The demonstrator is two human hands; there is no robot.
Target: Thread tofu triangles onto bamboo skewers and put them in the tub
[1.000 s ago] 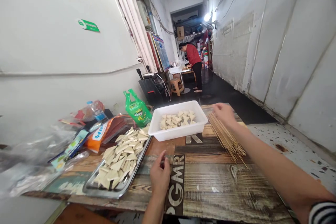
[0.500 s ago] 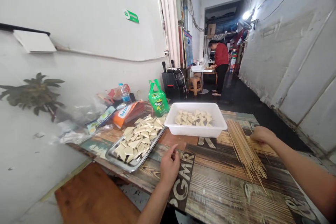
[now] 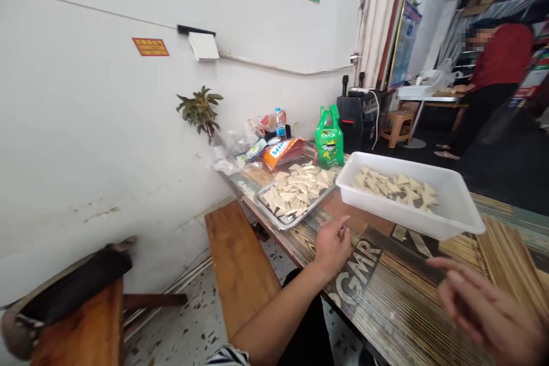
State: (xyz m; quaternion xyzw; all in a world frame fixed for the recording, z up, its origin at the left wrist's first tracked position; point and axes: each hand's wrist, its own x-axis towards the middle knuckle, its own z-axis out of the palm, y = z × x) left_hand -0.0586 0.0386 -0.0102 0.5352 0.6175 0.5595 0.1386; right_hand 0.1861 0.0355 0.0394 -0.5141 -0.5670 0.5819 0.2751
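My left hand (image 3: pixel 332 243) rests on the patterned wooden table (image 3: pixel 386 297) with its fingers curled loosely, index finger pointing toward a metal tray (image 3: pixel 274 218) of pale triangular tofu pieces (image 3: pixel 298 189). Nothing shows in that hand. My right hand (image 3: pixel 484 309) hovers blurred over the table at lower right, fingers spread, holding nothing. A white plastic tub (image 3: pixel 407 214) with more triangular pieces (image 3: pixel 397 186) stands just beyond both hands. A pile of bamboo skewers (image 3: pixel 510 251) lies on the table right of the tub.
A wooden bench (image 3: pixel 240 266) runs along the table's left side. Against the white wall sit a green bag (image 3: pixel 329 146), an orange packet (image 3: pixel 281 151), a water bottle (image 3: pixel 279 123) and plastic bags. A person in a red top (image 3: pixel 497 68) works at a far table.
The view has swung left, showing the bench and wall. My right hand left the skewer pile and came toward me, fingers spread. My left hand stayed near the tray.
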